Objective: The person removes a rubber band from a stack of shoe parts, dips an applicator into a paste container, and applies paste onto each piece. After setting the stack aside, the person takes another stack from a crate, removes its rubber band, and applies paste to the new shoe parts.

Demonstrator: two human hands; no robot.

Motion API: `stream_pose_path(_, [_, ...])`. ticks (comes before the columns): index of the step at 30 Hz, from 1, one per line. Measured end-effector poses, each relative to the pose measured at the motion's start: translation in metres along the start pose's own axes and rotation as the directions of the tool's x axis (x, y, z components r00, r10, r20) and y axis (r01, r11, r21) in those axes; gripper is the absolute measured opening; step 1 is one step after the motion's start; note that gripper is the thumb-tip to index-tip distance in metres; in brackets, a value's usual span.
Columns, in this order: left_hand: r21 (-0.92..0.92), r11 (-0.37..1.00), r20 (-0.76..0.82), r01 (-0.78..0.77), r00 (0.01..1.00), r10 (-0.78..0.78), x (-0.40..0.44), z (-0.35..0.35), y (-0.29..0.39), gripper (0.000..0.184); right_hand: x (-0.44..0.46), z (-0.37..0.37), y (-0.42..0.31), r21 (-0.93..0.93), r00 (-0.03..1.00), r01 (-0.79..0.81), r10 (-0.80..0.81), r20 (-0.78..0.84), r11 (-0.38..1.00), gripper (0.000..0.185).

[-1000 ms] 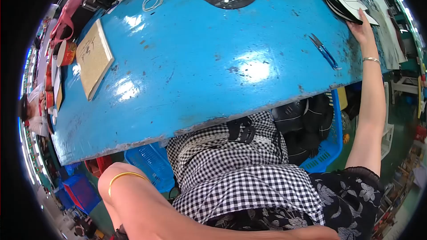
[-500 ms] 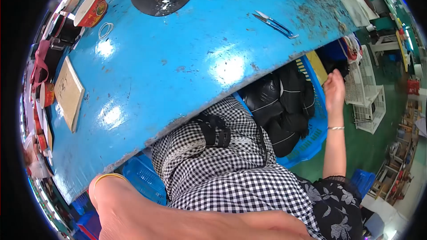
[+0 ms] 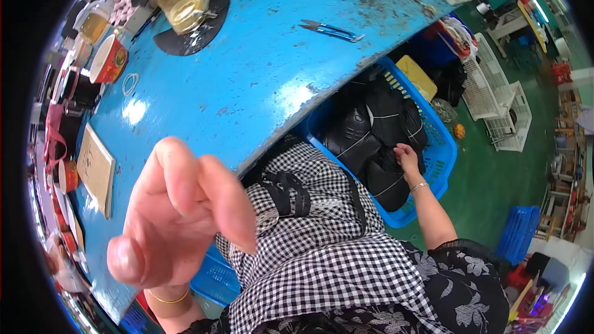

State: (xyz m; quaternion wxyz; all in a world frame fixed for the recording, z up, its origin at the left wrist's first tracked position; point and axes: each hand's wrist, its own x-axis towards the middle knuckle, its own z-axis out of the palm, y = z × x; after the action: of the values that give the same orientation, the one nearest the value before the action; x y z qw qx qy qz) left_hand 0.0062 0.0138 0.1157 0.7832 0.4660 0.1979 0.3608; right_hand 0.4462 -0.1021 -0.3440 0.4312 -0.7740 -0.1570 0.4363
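My left hand (image 3: 179, 216) is raised close to the camera, its fingers bent and thumb apart, with nothing held. My right hand (image 3: 406, 159) is at the blue plastic basket (image 3: 442, 148), over its right side, with fingers loosely bent against or just above the black bundles (image 3: 352, 139). These dark, leather-like pieces are tied with pale cord. Whether the fingertips touch them I cannot tell. Thread snips (image 3: 332, 30) with blue handles lie on the blue table (image 3: 235, 80), beyond both hands.
At the back of the table, a jar of yellowish glue (image 3: 187, 11) stands on a black pad (image 3: 210, 31). A red paper bowl (image 3: 109, 60), a white loop (image 3: 130, 84) and a cardboard pad (image 3: 96, 170) lie left. White crates (image 3: 504, 111) stand on the floor at right.
My right hand has moved from beyond the basket's far side back to the black bundles. My left hand has risen and turned, fingers now showing. The view has shifted.
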Motion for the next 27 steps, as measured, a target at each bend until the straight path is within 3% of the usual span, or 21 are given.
stream_pose_path(2, [-0.054, 0.999, -0.071, -0.007, 0.998, 0.003, -0.007, -0.011, -0.008, 0.046, 0.009, 0.003, 0.01, -0.113, 0.997, 0.081, -0.082, -0.004, 0.99, 0.031])
stream_pose_path(4, [-0.118, 0.993, -0.138, -0.007, 0.99, -0.01, -0.014, -0.022, -0.018, 0.048, 0.003, 0.008, 0.004, -0.025, 0.998, 0.025, -0.026, -0.061, 0.999, 0.036])
stream_pose_path(8, [0.182, 0.964, -0.051, 0.195, 0.981, -0.188, -0.019, -0.028, -0.04, 0.042, -0.017, 0.014, -0.021, 0.081, 0.997, -0.034, 0.039, -0.062, 0.996, 0.044])
stream_pose_path(10, [0.416, 0.871, 0.067, 0.261, 0.946, -0.316, -0.011, -0.025, -0.06, 0.042, -0.01, 0.014, -0.011, -0.018, 0.999, 0.024, -0.025, -0.036, 1.0, 0.045])
stream_pose_path(12, [0.604, 0.77, 0.226, 0.204, 0.883, -0.411, -0.001, -0.014, -0.091, 0.049, -0.004, 0.012, -0.001, -0.097, 0.997, 0.075, -0.075, 0.008, 0.992, 0.046])
stream_pose_path(13, [0.666, 0.738, 0.295, 0.109, 0.87, -0.395, -0.003, -0.008, -0.108, 0.048, -0.003, 0.011, 0.001, -0.146, 0.984, 0.164, -0.173, -0.051, 0.976, 0.044])
stream_pose_path(16, [0.566, 0.819, 0.465, 0.098, 0.782, -0.415, -0.008, -0.002, -0.154, 0.049, -0.008, 0.006, -0.006, -0.275, 0.894, 0.352, -0.408, -0.183, 0.895, 0.042])
stream_pose_path(19, [0.521, 0.839, 0.541, 0.158, 0.699, -0.468, -0.006, -0.003, -0.161, 0.053, -0.014, 0.001, -0.029, -0.621, 0.725, 0.361, -0.628, -0.284, 0.696, 0.053])
stream_pose_path(20, [0.529, 0.833, 0.544, 0.16, 0.69, -0.477, -0.006, -0.005, -0.16, 0.054, -0.013, -0.003, -0.036, -0.661, 0.777, 0.281, -0.569, -0.269, 0.696, 0.068])
stream_pose_path(24, [0.533, 0.827, 0.522, 0.178, 0.701, -0.487, -0.005, -0.005, -0.158, 0.053, 0.006, -0.003, -0.042, -0.806, 0.774, 0.216, -0.6, -0.203, 0.551, 0.088])
stream_pose_path(27, [0.541, 0.814, 0.47, 0.211, 0.727, -0.501, -0.005, -0.003, -0.154, 0.048, 0.028, -0.008, -0.044, -0.821, 0.832, 0.184, -0.53, -0.163, 0.541, 0.089])
